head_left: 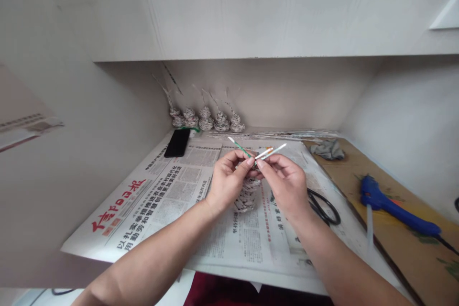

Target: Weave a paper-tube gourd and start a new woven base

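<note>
In the middle of the view my left hand (233,174) and my right hand (284,179) meet, thumbs and fingers pinched round the thin rolled paper strips (265,154). White, green and orange show on the strips, and their ends stick out above my fingers to both sides. Below my hands hangs a woven paper gourd (245,198), its upper part partly covered by my fingers. The strips seem to come out of its top, though the join is hidden. Both hands are closed.
Printed newspaper (172,201) covers the table. Several similar woven gourds (206,119) line the back wall near a black phone (177,143). Long paper strips (276,135) lie at the back. Black-handled scissors (326,206), a grey cloth (328,149) and a blue glue gun (394,208) on cardboard (353,167) are rightward.
</note>
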{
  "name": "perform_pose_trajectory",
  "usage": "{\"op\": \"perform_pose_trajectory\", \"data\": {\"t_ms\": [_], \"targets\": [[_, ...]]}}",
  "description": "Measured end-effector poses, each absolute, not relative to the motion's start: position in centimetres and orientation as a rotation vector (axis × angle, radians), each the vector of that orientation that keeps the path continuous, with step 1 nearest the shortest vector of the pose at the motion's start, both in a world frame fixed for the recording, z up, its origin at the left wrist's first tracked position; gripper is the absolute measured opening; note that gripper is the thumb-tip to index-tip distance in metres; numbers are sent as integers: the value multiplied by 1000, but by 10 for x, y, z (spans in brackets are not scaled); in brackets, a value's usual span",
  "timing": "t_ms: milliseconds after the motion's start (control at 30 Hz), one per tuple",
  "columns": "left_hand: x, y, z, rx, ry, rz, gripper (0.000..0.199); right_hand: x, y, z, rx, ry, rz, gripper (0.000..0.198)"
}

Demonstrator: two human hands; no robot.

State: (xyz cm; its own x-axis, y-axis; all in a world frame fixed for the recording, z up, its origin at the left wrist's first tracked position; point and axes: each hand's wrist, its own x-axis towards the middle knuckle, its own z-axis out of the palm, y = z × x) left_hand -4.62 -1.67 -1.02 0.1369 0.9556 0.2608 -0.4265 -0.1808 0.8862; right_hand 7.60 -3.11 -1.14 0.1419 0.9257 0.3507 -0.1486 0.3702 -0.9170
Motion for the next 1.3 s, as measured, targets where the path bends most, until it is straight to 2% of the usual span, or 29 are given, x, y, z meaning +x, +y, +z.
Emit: {"op": "perform_pose_trajectory", "data": {"t_ms": [267, 500, 767, 933, 1300], "targets": [[-48, -18, -9, 1227, 614, 1369, 20, 81, -32, -11, -889, -1154, 954, 21], [-49, -19, -10, 1420, 680, 1387, 17, 81, -34, -7, -822, -1186, 831, 11], [-52, -16, -5, 1503, 681, 1359, 16, 87, -29, -5, -719, -1039, 1217, 10], [-51, -10, -9, 1331, 621, 1320, 20, 89, -25, -10, -641, -1170, 1105, 3], [-55, -3, -11, 1248, 502, 1254, 21, 95, -18, -17, -714, -1190, 1163, 12]]}}
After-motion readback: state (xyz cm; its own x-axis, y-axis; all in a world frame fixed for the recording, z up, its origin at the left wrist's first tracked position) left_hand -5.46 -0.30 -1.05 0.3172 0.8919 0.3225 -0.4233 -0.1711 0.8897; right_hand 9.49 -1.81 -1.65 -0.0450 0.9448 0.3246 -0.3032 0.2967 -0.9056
